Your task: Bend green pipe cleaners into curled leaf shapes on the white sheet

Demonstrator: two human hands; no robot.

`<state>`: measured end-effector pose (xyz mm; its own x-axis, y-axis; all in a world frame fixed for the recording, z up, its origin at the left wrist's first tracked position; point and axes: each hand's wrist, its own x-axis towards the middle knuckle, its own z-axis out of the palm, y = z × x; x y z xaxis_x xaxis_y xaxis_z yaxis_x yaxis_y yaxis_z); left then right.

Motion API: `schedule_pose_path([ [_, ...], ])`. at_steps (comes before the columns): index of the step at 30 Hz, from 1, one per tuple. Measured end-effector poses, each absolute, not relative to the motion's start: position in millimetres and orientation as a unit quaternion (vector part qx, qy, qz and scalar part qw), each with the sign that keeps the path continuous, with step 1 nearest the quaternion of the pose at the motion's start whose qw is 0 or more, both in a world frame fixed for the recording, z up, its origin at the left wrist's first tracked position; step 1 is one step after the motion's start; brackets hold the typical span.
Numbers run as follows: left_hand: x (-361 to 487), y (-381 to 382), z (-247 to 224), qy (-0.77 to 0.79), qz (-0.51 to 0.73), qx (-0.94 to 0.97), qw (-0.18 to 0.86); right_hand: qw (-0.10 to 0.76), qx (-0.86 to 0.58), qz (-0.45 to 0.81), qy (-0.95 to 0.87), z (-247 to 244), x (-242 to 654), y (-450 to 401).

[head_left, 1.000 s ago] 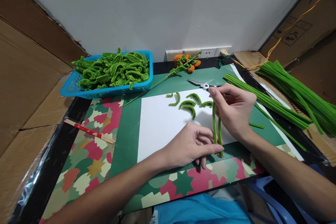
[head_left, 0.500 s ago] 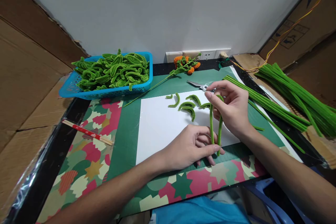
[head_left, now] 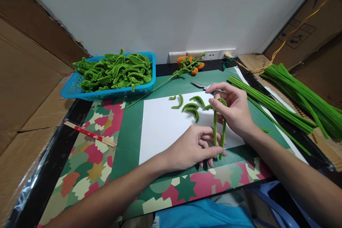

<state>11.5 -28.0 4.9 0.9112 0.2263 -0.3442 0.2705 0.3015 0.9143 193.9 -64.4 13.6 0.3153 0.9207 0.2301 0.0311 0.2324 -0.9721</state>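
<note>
Between my hands is a green pipe cleaner bent into a narrow upside-down U. My right hand pinches it near the bend at the top. Lower down, my left hand has thumb and fingers closed around its lower ends. Several short curved pipe cleaner pieces lie on the white paper just beyond my left hand. Scissors lie behind my right hand, which hides their handles. A bundle of long green pipe cleaners rests to the right of my right hand.
A blue basket heaped with bent green pieces stands at the back left. Near it lies a stem with orange flowers. Wrapped chopsticks lie on the left. A larger green bundle is at far right, under a yellow cable.
My right hand has shifted slightly left and down, and its fingers have moved at the bend of the pipe cleaner. My left hand has barely moved.
</note>
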Motion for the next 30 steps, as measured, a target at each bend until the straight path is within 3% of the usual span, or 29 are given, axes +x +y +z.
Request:
schedule_pose_path([
  [12, 9.3, -26.0, -0.1, 0.202, -0.018, 0.621, 0.757, 0.584, -0.535, 0.362, -0.491, 16.0, 193.5, -66.3],
  [30, 8.4, -28.1, -2.0, 0.199, 0.006, 0.651, 0.733, 0.592, -0.522, 0.374, -0.487, 15.0, 193.5, -64.9],
])
